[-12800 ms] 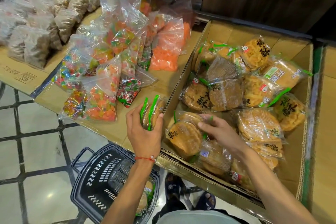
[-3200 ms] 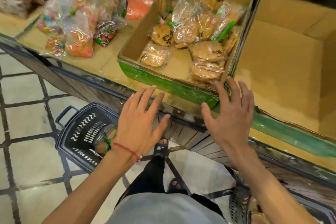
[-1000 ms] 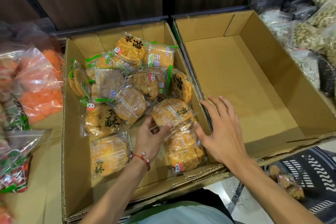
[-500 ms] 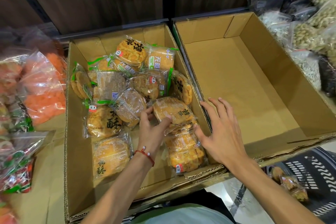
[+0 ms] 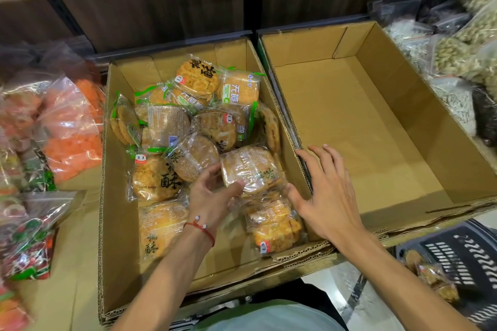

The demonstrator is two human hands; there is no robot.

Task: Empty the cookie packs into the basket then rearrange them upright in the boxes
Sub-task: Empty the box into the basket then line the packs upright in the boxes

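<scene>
Centre frame, the left hand (image 5: 212,196) pinches a blurred cookie pack (image 5: 247,166); the right hand (image 5: 325,191) lies spread flat, holding nothing. Lower right, the basket (image 5: 462,252) is cut off by the frame edge.

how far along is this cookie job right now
Early. Done: the right box is empty and a few packs lie in the basket. In hand: the left hand grips one cookie pack in the left box, the right hand open beside it. Left: the remaining heap there to empty, then all upright repacking.
</scene>
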